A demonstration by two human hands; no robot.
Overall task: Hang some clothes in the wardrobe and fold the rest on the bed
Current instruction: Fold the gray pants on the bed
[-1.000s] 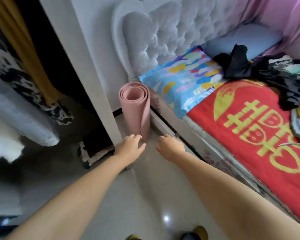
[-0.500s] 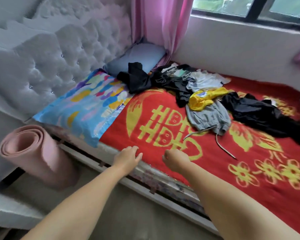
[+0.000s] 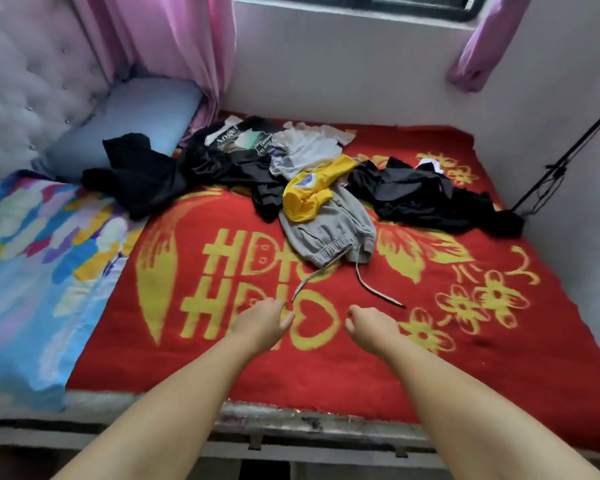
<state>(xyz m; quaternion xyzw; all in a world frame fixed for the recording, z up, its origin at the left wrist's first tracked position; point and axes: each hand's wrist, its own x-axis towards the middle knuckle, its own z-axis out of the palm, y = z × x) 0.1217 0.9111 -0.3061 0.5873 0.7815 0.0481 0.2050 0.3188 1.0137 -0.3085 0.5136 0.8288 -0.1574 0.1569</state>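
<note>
Bed [image 3: 499,375]: clothes [image 3: 291,181] heaped unsorted at the far side, none folded, seemingly none hung; wardrobe out of view. Left hand [image 3: 262,322] and right hand [image 3: 371,327]: loosely curled, empty, above the blanket, short of the heap. Nearly all work remains.

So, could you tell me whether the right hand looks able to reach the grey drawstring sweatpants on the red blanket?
Probably yes: the right hand hangs open above the red blanket, with only bare blanket and a loose drawstring between it and the grey sweatpants.
</note>
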